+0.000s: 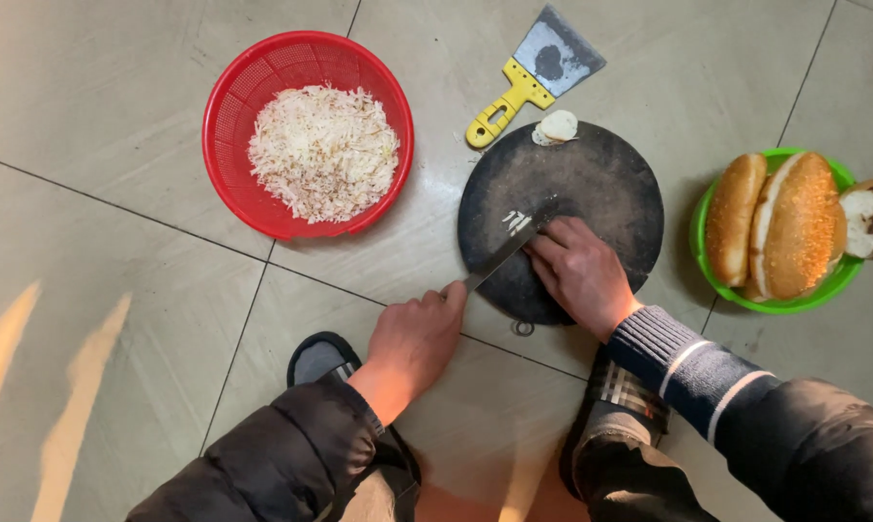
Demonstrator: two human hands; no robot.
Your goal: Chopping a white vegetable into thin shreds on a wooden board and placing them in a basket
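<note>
A round dark cutting board (605, 184) lies on the tiled floor. My left hand (412, 338) grips the handle of a knife (509, 246), whose blade lies across the board's left part. My right hand (579, 273) rests on the board with fingertips on the blade's far end, beside a few thin white slices (514, 220). A pale peeled piece (557, 126) sits at the board's far rim.
A red basket (233, 92) of shredded white pieces (322, 152) stands at left. A yellow-handled scraper (533, 75) lies beyond the board. A green bowl (702, 251) with bread rolls (794, 224) is at right. My slippered feet (322, 360) are near the bottom edge.
</note>
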